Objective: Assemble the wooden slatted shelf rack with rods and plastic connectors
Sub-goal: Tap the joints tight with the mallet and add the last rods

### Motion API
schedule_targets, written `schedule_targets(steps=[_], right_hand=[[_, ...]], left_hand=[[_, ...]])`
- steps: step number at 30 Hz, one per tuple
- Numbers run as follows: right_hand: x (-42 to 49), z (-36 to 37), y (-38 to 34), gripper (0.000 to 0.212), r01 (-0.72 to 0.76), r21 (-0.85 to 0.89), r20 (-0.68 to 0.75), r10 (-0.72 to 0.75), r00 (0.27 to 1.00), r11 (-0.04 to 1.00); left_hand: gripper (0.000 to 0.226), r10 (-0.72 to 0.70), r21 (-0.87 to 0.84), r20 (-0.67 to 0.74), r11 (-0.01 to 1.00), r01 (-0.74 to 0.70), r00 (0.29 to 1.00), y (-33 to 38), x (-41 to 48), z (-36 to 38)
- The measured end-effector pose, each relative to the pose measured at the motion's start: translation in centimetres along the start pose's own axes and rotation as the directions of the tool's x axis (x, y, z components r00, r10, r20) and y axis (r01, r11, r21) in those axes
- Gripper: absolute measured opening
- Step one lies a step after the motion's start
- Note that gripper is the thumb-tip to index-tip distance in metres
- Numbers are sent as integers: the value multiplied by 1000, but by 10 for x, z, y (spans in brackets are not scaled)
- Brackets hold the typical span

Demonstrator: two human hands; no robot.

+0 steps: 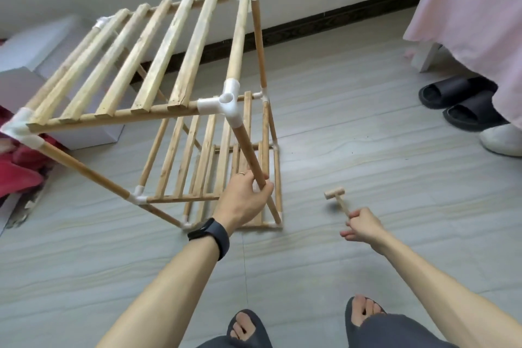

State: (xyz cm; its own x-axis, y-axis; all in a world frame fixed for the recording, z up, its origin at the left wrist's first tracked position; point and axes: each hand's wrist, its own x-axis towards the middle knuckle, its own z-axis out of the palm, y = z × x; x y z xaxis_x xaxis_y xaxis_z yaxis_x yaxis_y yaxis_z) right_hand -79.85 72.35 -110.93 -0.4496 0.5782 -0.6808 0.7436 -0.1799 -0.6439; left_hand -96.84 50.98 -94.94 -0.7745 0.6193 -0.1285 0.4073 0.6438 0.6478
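Your left arm stretched forward, left grip (243, 200) curled round a rod (248, 150) of the rack (169, 65); right grip (363, 226), well right of it, pinched the handle end of a mallet (336, 196).

No readable text, label, brand, number or sign anywhere in view. Nothing legible on rack (196, 51), mallet (334, 194) or watch (210, 230).
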Motion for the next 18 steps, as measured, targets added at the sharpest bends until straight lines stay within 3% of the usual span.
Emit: schedule_targets(steps=[3,5,6,8,10,11,12,13,16,18], right_hand=[[-33,-5,-50,23,143,-13,-42,-143,989,990],[-62,-19,-85,20,260,-154,-134,-280,951,953],[-79,-27,-104,20,323,-213,-162,-359,919,922],[-118,-42,-139,36,451,-279,-208,-512,834,848],[-157,-55,-167,39,598,-274,-249,-656,712,753],[-176,-60,-178,37,668,-275,-266,-722,638,692],[-192,-65,-186,35,729,-285,-272,-781,561,623],[-207,-68,-194,33,780,-292,-266,-830,490,553],[-242,-72,-211,25,867,-348,-191,-933,306,356],[-257,-73,-220,20,868,-439,-88,-973,214,231]], left_hand=[[13,68,-62,-58,996,-71,996,12,-16,-23],[17,179,2,-249,983,-184,952,20,-28,-41],[22,266,105,-394,964,-244,880,24,-34,-51],[33,427,315,-637,904,-288,642,33,-44,-72],[47,518,445,-741,855,-266,428,46,-50,-94],[52,547,490,-746,837,-242,380,52,-50,-105],[58,569,535,-725,820,-203,388,56,-50,-115],[64,576,578,-683,802,-150,450,59,-49,-125],[81,428,617,-512,787,-28,744,59,-46,-143],[87,337,581,-477,814,4,812,59,-44,-146]])
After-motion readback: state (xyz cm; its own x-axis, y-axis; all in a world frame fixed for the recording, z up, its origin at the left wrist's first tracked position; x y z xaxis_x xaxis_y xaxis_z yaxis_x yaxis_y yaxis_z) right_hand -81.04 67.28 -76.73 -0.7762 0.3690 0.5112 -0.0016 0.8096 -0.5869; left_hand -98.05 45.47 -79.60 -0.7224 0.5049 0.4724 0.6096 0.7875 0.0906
